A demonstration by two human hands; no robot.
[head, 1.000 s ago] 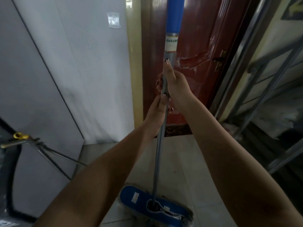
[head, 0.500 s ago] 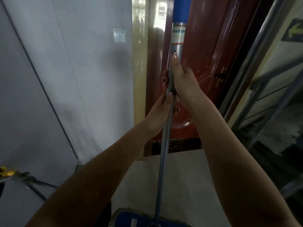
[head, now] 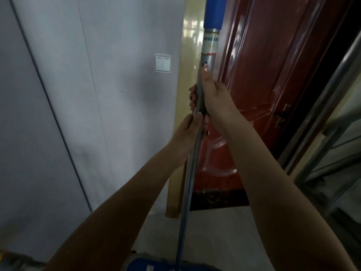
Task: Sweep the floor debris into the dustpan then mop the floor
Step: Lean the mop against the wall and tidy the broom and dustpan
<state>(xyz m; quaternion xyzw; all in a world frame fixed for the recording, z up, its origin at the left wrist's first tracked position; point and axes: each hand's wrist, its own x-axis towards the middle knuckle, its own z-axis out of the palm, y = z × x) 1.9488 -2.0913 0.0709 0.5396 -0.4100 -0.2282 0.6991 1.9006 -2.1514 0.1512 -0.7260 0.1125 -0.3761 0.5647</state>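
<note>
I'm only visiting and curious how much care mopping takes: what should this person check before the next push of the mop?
1. Right hand grips the mop handle: ok.
2. Left hand holds the handle just below it: ok.
3. Mop head flat on the floor: cannot tell; only its top edge shows at the bottom of the view.
4. Visible floor toward the red door free of debris: ok, none seen.
5. Clearance between handle and door: cannot tell.
6. Sweeping finished, dustpan set aside: cannot tell; no dustpan in view.
</note>
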